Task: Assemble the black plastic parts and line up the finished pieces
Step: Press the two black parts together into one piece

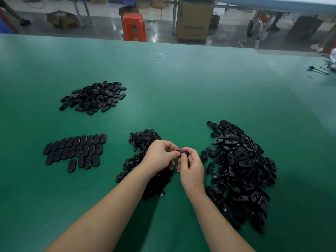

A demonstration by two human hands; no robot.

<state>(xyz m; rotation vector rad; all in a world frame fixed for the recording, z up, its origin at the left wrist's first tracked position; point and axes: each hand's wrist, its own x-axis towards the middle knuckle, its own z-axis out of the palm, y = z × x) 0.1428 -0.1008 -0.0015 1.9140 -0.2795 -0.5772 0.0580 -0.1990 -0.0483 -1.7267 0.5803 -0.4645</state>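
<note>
Near the tabletop's (181, 84) front edge, the left hand (160, 155) and right hand (190, 168) are together pinching one small black oval plastic piece (182, 152), each grip closing around it, apparently pressing parts together. Heaps of small round black parts (140, 153) and black oval shells (240, 171) are flanking them. Leftward, finished black ovals (74, 151) are lying in rows; farther back is sitting another black oval pile (94, 97).

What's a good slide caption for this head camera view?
Both hands, left hand and right hand, press together one black oval part between loose piles, finished pieces lined up at left.
</note>
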